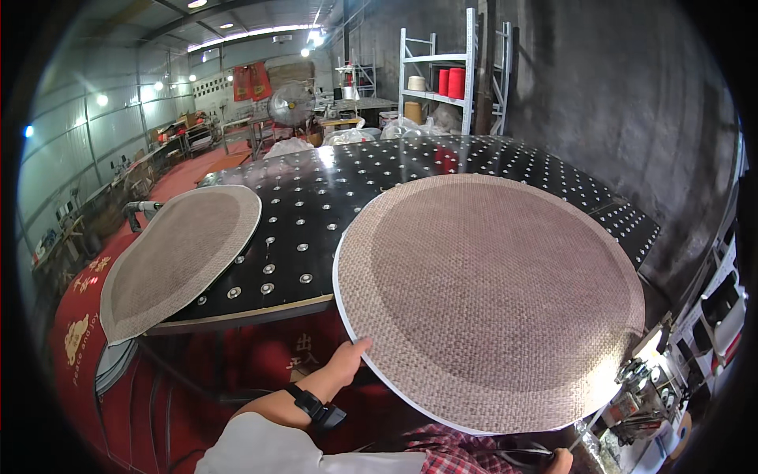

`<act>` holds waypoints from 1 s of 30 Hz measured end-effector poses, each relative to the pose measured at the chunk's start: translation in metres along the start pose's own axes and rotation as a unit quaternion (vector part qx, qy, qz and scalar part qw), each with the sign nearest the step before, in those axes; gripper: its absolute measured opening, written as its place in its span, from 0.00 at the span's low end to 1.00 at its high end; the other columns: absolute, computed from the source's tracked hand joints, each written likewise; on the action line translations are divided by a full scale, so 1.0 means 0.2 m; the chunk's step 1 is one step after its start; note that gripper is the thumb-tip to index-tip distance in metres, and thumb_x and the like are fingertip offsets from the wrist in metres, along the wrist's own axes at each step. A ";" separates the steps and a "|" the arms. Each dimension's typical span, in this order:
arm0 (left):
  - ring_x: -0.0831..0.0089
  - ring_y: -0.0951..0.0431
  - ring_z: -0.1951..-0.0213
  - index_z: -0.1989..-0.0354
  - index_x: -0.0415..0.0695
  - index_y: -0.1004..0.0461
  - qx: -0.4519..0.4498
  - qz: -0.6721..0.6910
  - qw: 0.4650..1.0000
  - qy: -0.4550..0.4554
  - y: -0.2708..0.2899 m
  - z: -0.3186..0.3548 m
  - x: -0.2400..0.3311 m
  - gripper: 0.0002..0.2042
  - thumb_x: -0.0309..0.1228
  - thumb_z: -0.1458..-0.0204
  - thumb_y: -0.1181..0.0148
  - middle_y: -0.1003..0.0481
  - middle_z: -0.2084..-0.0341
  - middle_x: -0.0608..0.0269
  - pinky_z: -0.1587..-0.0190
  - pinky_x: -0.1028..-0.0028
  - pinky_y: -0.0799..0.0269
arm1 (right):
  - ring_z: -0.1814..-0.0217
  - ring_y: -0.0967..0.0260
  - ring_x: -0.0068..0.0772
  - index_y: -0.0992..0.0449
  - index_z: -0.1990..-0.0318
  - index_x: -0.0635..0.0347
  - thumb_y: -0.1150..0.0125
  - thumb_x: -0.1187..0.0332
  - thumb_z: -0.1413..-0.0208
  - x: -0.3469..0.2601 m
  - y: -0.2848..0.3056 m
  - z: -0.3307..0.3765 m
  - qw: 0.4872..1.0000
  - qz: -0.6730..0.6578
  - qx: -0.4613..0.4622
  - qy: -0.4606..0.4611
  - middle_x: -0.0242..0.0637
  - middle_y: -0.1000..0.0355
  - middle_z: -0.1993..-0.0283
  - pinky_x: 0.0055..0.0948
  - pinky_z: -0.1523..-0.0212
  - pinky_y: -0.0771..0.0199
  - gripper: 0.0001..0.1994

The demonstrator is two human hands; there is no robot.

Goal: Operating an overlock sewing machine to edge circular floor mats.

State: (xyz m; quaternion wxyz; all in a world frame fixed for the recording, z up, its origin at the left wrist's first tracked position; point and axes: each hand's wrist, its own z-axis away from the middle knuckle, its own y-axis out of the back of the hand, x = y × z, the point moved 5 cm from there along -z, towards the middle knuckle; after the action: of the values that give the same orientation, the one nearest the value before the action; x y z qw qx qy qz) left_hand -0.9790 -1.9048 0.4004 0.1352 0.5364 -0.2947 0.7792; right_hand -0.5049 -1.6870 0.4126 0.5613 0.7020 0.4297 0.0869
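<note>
My left hand [347, 362] pinches the near-left rim of a large round woven mat [489, 284]. This mat is beige-brown, with a lighter outer band and a white edge. It lies tilted over the near right part of a black table [304, 201] dotted with shiny metal studs, its near side overhanging the table's front edge. At the lower edge of the view, my right hand [560, 460] shows only in part, below the mat. Its fingers look closed at the end of a thin dark thing that I cannot make out.
A second woven mat [178, 253] lies over the table's left end, above several stacked pale edges [117, 365]. Red printed cloth [83, 316] spreads at the left. Machine parts [639, 379] stand close at the right. Behind are a shelf with red thread cones [456, 83] and a fan [291, 103].
</note>
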 end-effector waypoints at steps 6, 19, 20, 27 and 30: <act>0.74 0.32 0.62 0.60 0.35 0.32 -0.031 -0.014 0.999 -0.006 -0.02 0.13 -0.17 0.16 0.35 0.52 0.49 0.30 0.64 0.61 0.57 0.74 0.38 | 0.68 0.36 0.45 0.31 0.65 0.67 0.48 0.76 0.58 -0.09 -0.07 0.09 0.994 -0.024 0.044 -0.096 0.49 0.33 0.70 0.35 0.65 0.36 0.10; 0.62 0.37 0.51 0.50 0.35 0.43 -0.002 0.068 0.998 0.015 -0.01 -0.05 -0.01 0.23 0.36 0.52 0.52 0.37 0.53 0.53 0.49 0.66 0.43 | 0.66 0.37 0.48 0.31 0.70 0.60 0.44 0.74 0.65 -0.01 -0.03 0.23 0.987 -0.075 -0.029 -0.136 0.45 0.34 0.71 0.38 0.65 0.36 0.10; 0.62 0.37 0.51 0.50 0.35 0.43 -0.014 0.059 0.998 -0.001 0.00 -0.04 -0.01 0.23 0.36 0.52 0.52 0.37 0.53 0.53 0.49 0.66 0.43 | 0.66 0.37 0.48 0.31 0.70 0.60 0.44 0.74 0.65 -0.05 -0.04 0.23 0.986 -0.072 -0.034 -0.144 0.45 0.34 0.71 0.38 0.65 0.36 0.10; 0.67 0.34 0.56 0.52 0.34 0.43 -0.092 0.003 0.995 0.029 -0.08 0.26 -0.14 0.19 0.30 0.51 0.53 0.36 0.57 0.55 0.54 0.69 0.38 | 0.65 0.37 0.48 0.31 0.69 0.60 0.44 0.76 0.67 -0.02 -0.02 0.21 0.986 -0.076 -0.045 -0.139 0.45 0.34 0.71 0.38 0.64 0.36 0.12; 0.69 0.30 0.63 0.57 0.32 0.38 -0.181 -0.163 0.970 0.000 -0.12 0.35 -0.15 0.15 0.29 0.51 0.56 0.32 0.63 0.54 0.62 0.71 0.33 | 0.64 0.37 0.48 0.32 0.69 0.60 0.44 0.77 0.68 -0.01 -0.02 0.19 0.987 -0.067 -0.053 -0.135 0.44 0.34 0.70 0.38 0.63 0.36 0.13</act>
State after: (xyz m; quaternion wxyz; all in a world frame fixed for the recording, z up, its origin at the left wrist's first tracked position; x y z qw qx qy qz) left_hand -0.9010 -1.9252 0.3987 0.3552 0.5439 -0.3392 0.6804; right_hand -0.4853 -1.7164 0.3965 0.6549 0.6461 0.3913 -0.0237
